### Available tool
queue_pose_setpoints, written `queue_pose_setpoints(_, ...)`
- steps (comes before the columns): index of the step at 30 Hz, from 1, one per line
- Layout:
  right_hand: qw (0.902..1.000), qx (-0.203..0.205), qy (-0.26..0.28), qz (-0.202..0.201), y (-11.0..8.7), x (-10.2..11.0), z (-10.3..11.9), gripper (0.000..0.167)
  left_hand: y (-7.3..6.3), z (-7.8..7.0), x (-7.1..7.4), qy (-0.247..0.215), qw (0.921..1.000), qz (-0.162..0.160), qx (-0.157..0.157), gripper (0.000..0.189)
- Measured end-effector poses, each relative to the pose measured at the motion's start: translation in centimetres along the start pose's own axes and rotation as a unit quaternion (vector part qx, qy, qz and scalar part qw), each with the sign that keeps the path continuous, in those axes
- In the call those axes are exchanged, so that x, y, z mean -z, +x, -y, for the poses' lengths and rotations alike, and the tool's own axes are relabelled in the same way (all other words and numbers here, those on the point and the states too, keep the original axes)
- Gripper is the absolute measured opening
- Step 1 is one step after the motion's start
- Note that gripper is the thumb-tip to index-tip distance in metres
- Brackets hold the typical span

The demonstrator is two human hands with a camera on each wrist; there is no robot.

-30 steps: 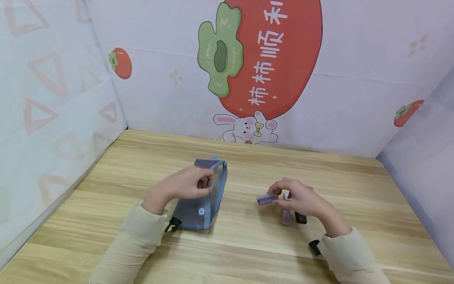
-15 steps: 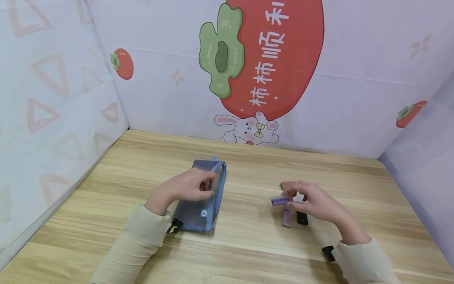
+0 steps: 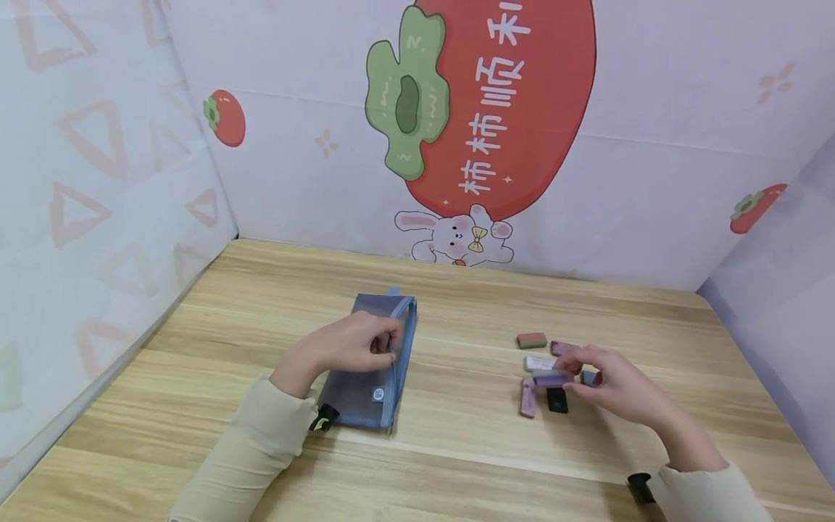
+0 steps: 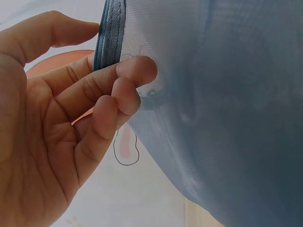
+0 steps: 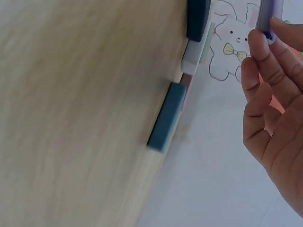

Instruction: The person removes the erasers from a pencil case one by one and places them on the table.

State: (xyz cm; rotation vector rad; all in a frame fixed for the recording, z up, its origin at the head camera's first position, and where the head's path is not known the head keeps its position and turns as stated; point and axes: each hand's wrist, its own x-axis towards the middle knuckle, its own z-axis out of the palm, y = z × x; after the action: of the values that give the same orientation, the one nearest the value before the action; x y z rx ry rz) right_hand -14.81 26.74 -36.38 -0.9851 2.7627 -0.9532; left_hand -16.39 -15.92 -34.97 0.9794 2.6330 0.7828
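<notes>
My left hand (image 3: 355, 342) pinches the zipper edge of a blue mesh zip pouch (image 3: 355, 391), whose mouth gapes toward the right. In the left wrist view, thumb and fingers meet the zipper tape (image 4: 111, 35) and the mesh fills the right side. On the other side, my right hand (image 3: 616, 380) holds a purple eraser (image 3: 550, 378) by one end between thumb and fingers, over a group of small blocks. Dark smudges mark the end of this eraser (image 5: 271, 16) in the right wrist view. Beneath it are a white block (image 3: 538, 363) and a black block (image 3: 557, 400).
Several more eraser-like blocks lie around: a red-and-green one (image 3: 531, 340), a pink one (image 3: 562, 348), a mauve one (image 3: 528, 398) and a blue one (image 3: 590, 378) partly behind the right hand. A printed cloth wall (image 3: 313, 196) borders the wooden table (image 3: 457, 464) at the back.
My right hand has moved right with the purple eraser, from left of the blocks to over them, uncovering blocks behind it. The left hand stays at the pouch edge.
</notes>
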Motion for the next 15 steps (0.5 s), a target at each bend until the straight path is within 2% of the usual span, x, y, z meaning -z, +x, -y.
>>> queue_pose_setpoints(8, 0.9996, 0.006, -0.011, -0.027, -1.1, 0.5, -1.2, 0.024, 0.2, 0.1, -0.3, 0.000, 1.0000, 0.005, 0.001, 0.007)
queue_pose_setpoints(15, 0.9995, -0.002, -0.015, -0.029, -1.7, 0.9, -1.6, 0.025, 0.4, 0.1, -0.6, 0.003, 0.9999, 0.009, 0.005, 0.007)
